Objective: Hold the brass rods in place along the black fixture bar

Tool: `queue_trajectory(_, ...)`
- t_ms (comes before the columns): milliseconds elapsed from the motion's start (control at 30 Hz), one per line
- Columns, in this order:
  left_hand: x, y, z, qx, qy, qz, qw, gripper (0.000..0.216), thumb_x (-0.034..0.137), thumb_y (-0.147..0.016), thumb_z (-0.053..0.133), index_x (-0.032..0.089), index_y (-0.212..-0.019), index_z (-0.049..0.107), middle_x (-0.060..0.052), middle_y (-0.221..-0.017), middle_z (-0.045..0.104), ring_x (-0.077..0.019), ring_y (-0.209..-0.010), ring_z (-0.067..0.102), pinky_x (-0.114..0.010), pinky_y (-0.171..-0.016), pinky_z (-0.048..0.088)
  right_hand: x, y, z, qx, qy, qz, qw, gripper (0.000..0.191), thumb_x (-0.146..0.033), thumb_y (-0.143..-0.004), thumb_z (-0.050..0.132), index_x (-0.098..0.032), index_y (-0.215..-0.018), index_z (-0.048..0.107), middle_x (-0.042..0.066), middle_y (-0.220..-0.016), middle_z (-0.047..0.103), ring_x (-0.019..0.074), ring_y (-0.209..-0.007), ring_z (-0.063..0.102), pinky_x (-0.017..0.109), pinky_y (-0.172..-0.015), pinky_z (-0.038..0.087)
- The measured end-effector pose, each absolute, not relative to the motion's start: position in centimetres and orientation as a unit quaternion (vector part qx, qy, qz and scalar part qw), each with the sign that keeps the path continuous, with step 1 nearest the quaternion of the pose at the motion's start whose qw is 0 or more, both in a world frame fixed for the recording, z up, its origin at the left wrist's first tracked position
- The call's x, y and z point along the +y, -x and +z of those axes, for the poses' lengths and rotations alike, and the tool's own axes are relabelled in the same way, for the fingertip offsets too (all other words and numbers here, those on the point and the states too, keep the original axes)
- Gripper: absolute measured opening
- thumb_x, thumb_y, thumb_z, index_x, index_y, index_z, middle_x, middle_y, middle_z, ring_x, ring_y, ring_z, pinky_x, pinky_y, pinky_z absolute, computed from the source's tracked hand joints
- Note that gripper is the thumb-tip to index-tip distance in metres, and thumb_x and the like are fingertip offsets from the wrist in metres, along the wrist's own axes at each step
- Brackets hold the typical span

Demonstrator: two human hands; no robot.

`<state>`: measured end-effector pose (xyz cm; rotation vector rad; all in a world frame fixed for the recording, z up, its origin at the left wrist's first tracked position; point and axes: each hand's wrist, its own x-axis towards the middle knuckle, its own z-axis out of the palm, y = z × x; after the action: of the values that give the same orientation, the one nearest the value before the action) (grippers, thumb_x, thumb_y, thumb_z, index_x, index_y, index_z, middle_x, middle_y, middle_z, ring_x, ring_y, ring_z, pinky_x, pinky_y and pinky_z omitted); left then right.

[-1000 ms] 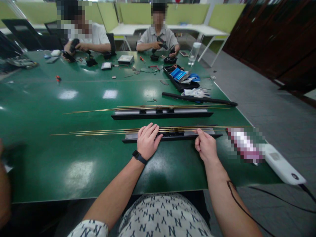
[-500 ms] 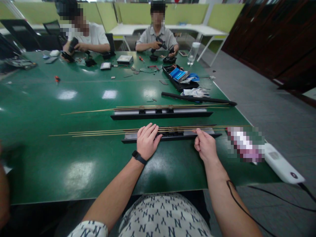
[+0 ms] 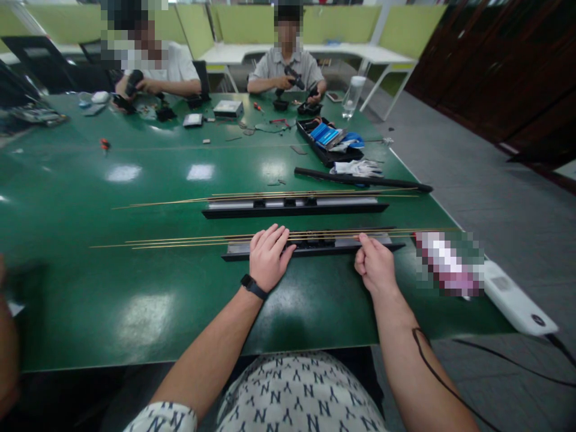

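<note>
A long black rail (image 3: 324,246) with silver inserts lies across the green table (image 3: 135,282) in front of me, with thin brass rods (image 3: 180,242) running along its far edge and sticking out to the left. My left hand (image 3: 269,257) lies flat on the rail's left part, fingers stretched out over the rods. My right hand (image 3: 375,264) is closed in a pinch at the rods near the rail's right end. A second black rail (image 3: 294,207) with its own brass rods (image 3: 270,195) lies parallel a little farther away.
A black bar (image 3: 362,179), white gloves (image 3: 357,168) and a black tray (image 3: 330,144) of blue parts lie at the far right. A white device (image 3: 513,300) hangs over the table's right edge. Two people work with tools at the far end. Another person's arm (image 3: 6,354) shows at the left.
</note>
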<state>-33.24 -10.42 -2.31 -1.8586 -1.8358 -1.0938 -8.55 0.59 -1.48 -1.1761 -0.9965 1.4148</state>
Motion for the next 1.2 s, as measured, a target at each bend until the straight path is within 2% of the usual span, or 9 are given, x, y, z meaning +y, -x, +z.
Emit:
queue_trajectory(700, -10.48, 33.18, -2.31, -0.639, 0.649, -0.383, 0.153, 0.037, 0.034, -0.096, 0.066, 0.024, -0.132, 0.065, -0.009, -0.131, 0.071, -0.0273, -0.131, 0.061, -0.047, -0.112, 0.039, 0.76, 9.01, -1.63, -0.384, 0.475, 0.58, 0.539, 0.03, -0.043, -0.077, 0.083, -0.018, -0.081, 0.066, -0.008, -0.045, 0.05, 0.0048, -0.027, 0.034, 0.016, -0.024, 0.023)
queue_trajectory(1200, -10.5, 33.16, -2.23, -0.645, 0.645, -0.385, 0.141, 0.037, 0.034, -0.096, 0.066, 0.024, -0.132, 0.065, -0.009, -0.132, 0.071, -0.0268, -0.132, 0.061, -0.046, -0.113, 0.039, 0.34, 9.18, -1.26, -0.385, 0.477, 0.584, 0.533, 0.033, -0.046, -0.079, 0.081, -0.018, -0.084, 0.066, -0.006, -0.045, 0.054, 0.0053, -0.026, 0.034, 0.016, -0.025, 0.022)
